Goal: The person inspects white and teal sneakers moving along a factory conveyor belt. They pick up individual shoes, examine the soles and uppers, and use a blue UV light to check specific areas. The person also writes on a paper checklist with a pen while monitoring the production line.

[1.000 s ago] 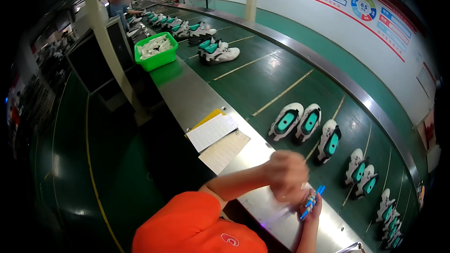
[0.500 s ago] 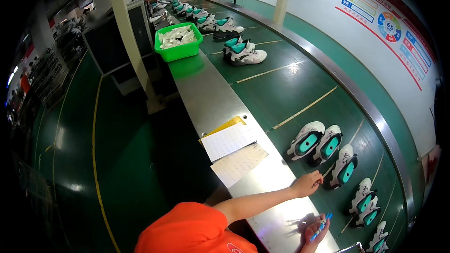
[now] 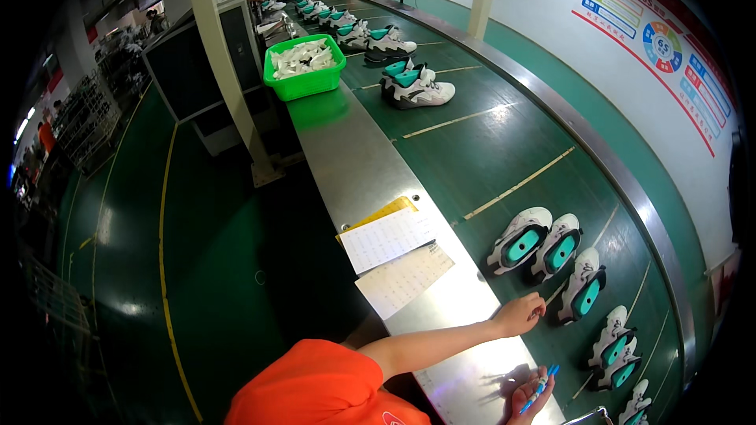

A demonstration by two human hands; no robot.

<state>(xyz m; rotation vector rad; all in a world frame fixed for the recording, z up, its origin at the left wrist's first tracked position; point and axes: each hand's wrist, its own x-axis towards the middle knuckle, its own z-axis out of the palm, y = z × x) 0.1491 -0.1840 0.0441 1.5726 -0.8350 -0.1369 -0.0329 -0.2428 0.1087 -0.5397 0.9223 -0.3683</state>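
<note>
My left hand (image 3: 520, 315) reaches across the metal ledge to the edge of the green conveyor belt. Its fingers are curled closed, and whatever they might hold is too small to make out. A single white and black sneaker (image 3: 580, 287) with a teal insert stands just right of it, apart from the fingers. Just beyond is a pair of matching sneakers (image 3: 521, 242), heels toward me. Lower down, over the ledge, my right hand (image 3: 523, 403) is closed around a blue and white pen (image 3: 539, 393) held at a slant.
Printed sheets (image 3: 387, 240) and a yellow folder lie on the metal ledge (image 3: 358, 165). Farther along it stands a green basket (image 3: 307, 87) full of white crumpled pieces. More sneakers (image 3: 419, 88) line the belt (image 3: 480, 142). A pillar (image 3: 224, 63) rises left of the ledge.
The whole picture has shifted slightly. Both hands stay almost where they were, the left still curled near the single sneaker and the right still holding the pen.
</note>
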